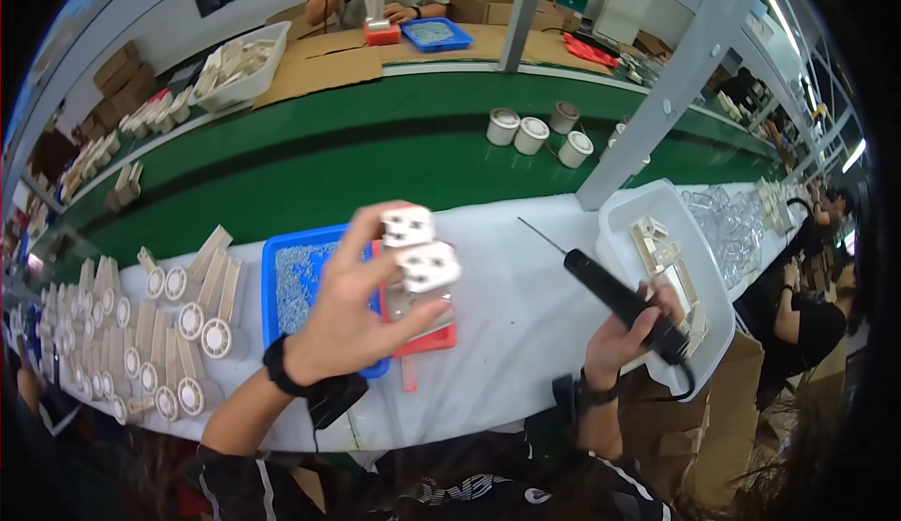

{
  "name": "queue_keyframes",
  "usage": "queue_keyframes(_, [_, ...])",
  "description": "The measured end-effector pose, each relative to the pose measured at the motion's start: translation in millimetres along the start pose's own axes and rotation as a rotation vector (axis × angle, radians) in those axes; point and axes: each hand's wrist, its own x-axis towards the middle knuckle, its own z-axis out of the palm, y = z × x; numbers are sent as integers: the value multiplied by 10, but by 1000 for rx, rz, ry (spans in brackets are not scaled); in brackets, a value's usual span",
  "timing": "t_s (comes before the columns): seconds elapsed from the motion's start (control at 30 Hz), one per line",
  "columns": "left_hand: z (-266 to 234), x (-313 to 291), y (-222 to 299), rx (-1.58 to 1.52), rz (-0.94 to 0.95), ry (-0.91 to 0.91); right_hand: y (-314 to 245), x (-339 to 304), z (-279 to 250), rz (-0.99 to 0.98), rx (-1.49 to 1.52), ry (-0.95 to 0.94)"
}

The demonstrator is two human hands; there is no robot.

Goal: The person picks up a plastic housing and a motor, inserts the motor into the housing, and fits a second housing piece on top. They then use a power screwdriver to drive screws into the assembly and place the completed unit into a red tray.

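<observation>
Green conveyor belt (pixel 375 136) spans the far side of my view, with a white-covered table (pixel 516 352) nearer. To the right of my right hand (pixel 624 338) sits a white tub (pixel 699 230); a blue tray (pixel 270 286) of small metallic pieces (pixel 296 277) lies left of and partly behind my left hand (pixel 343 319). That right hand is wrapped around the rear of a black electric screwdriver (pixel 610 291), whose long axis slants out of the grip, bit pointing forward and left. I'd judge it stiff and fairly weighty, best held by the barrel; the thin bit looks easiest to bend. Just beyond the left thumb is a red fixture (pixel 443 338). Half-curled, the left thumb and fingers seem to hold a white twin-ended part (pixel 429 268), blurred at the contact. Its holed faces turn up toward me; foreshortening hides its long axis. Probably light, rigid, smooth plastic, best pinched by its sides.
</observation>
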Motion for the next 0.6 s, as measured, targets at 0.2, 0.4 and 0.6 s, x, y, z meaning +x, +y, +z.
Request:
queue_keyframes(0.2, [-801, 574, -64, 18, -185, 108, -709, -341, -1000, 655, -182, -471])
queue_keyframes(0.4, [-1345, 970, -1565, 966, -464, -442, -858, -504, -1417, 974, 186, 91])
queue_keyframes(0.6, [-1499, 767, -3169, 1201, -771, -762, -764, -423, -976, 1012, 255, 460])
